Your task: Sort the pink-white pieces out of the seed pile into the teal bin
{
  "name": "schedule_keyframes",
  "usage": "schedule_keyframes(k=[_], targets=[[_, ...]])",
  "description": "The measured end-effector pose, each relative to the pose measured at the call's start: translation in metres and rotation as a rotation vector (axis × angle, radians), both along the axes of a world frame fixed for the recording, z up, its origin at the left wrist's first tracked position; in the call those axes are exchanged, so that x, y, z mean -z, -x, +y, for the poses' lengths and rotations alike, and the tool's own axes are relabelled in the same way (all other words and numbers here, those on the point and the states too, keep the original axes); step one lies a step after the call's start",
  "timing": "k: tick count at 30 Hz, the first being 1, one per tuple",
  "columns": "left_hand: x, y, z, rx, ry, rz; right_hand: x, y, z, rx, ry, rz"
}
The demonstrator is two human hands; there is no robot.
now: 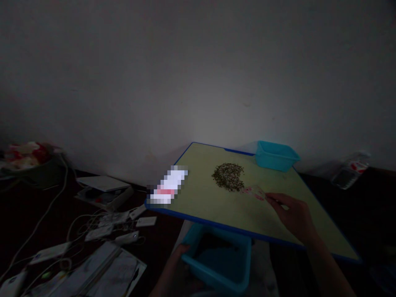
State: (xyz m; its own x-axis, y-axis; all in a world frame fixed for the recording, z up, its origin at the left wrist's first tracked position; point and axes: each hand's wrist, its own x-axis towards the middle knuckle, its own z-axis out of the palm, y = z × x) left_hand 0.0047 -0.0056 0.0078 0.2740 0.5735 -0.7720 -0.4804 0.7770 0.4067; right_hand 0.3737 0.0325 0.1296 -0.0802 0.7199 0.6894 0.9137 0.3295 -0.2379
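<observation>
My right hand (293, 214) rests on a pale green board with a blue rim (198, 206), its fingers pinched on a small pink-and-white card (255, 192) whose edge lies beside a pile of small dark grains (229, 176). My left hand (179, 253) grips the near left rim of a blue plastic tub (222, 264) held below the board's front edge. The scene is very dim.
A second blue tub (275, 156) stands at the board's far right corner. A lit, blurred-out rectangle (168, 185) lies on the board's left edge. Cables, papers and small devices (93, 231) cover the floor at left. A plastic bottle (351, 170) lies at right. A bare wall is behind.
</observation>
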Motion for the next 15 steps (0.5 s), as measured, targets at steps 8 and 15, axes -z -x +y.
schedule_keyframes(k=[8,15], targets=[[0.0019,-0.0006,0.001,0.01,-0.023,0.04,-0.0017,0.0072,-0.0041,-0.033,0.018,0.018],[0.0013,-0.0043,-0.0034,-0.01,-0.002,0.03,-0.0023,0.0025,-0.0018,-0.005,0.021,0.033]])
